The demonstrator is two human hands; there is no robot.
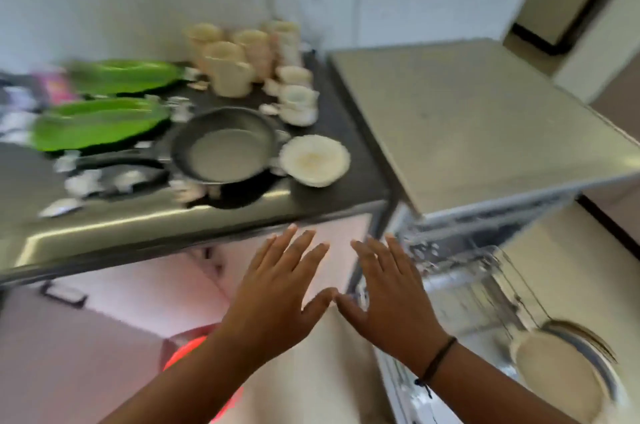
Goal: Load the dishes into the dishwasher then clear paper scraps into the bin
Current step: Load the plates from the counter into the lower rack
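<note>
My left hand (277, 288) and right hand (388, 292): both held out flat below the counter edge, palms down, fingers spread straight, thumbs nearly touching, holding nothing. Frying pan (221, 146): on the counter (138, 216), far left of my hands, handle running left. Green plates (100, 124), mugs (225, 72), white bowl (313, 159), paper scraps (83, 181): around it. Dishwasher (478, 278): right, open, one plate (564, 375) racked upright.
</note>
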